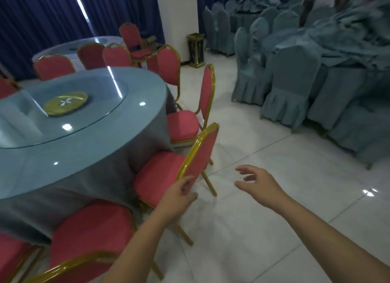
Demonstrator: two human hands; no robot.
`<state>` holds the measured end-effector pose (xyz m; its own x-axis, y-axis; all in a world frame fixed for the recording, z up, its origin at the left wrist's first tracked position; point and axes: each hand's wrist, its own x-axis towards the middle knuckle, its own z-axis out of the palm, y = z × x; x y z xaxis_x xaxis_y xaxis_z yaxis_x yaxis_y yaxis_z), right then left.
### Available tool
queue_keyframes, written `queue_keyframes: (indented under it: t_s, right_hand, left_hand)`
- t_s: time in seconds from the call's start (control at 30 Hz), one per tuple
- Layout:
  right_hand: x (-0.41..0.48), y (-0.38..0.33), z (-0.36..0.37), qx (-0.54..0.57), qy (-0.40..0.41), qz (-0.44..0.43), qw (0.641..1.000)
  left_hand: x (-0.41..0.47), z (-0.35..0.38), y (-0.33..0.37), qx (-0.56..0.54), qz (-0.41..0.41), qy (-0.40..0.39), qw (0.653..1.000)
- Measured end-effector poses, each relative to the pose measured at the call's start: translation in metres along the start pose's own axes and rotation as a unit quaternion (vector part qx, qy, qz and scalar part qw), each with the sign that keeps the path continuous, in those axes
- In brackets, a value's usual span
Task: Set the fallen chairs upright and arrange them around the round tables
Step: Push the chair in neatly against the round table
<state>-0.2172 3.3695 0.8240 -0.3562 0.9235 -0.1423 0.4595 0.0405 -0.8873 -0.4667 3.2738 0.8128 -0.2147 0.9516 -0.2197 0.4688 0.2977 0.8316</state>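
A red chair [202, 154] with a gold frame stands upright at the round desk [84, 135], seat turned toward the blue cloth, with a neighbouring chair [207, 93] upright just beyond it. The left hand [181, 195] sits by the lower edge of the backrest, grip loose and half curled, holding nothing; I cannot tell whether the fingertips touch. The right hand [258, 184] hovers apart over the white floor [253, 230] — grip wide, fingers spread.

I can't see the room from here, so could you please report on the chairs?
Left hand open beside the chair back; right hand open, holding nothing. Chair upright at the table. No fallen chair in sight.
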Motion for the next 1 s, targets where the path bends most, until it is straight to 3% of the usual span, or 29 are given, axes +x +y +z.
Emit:
queue_keyframes:
  t_s: [0.2,0.37,0.67,1.0]
  right_hand:
    - [0.077,0.030,-0.093,-0.001,0.002,0.004,1.000]
    - [0.153,0.034,-0.130,0.009,0.003,-0.010,1.000]
    - [0.347,0.057,-0.211,-0.030,0.036,0.019,0.999]
    - [0.532,0.092,-0.313,0.021,0.120,0.104,0.987]
  left_hand:
    - [0.094,0.064,0.070,-0.028,0.014,0.024,0.999]
    - [0.169,0.091,0.107,-0.020,0.014,-0.007,1.000]
    - [0.405,0.129,0.162,0.048,0.036,-0.031,0.998]
    - [0.644,0.157,0.231,0.027,-0.018,-0.059,0.998]
